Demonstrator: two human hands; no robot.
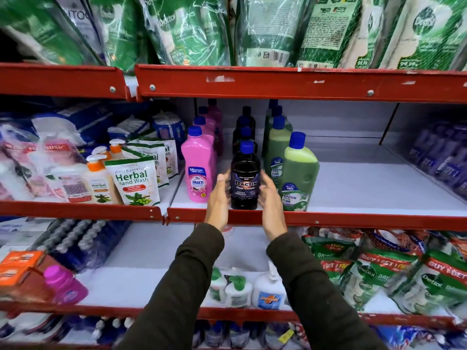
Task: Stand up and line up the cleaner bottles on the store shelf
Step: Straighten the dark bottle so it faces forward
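Hands met on the middle shelf [353, 188], both reaching from dark sleeves [192, 286]. The left hand [219, 195] lay flat against the left side of the black bottle [244, 184], its fingers together and pointing up. The right hand [271, 195] cupped the right side, fingers slightly curled and touching the label. Neither hand wrapped fully around; the bottle was pressed between the two palms.

That bottle stood upright at the front edge of the shelf, blue cap on top, label facing out. Behind it more black bottles [245, 127] ran back in a row. Just to its left stood a pink bottle [199, 170] at the head of its own row, upright and apart from the left hand by a narrow gap. To the right stood a green bottle [298, 178], upright, with more green ones [277, 140] lined behind. Pouches of herbal hand wash [135, 183] filled the bay further left. The shelf to the right of the green row was bare white board.
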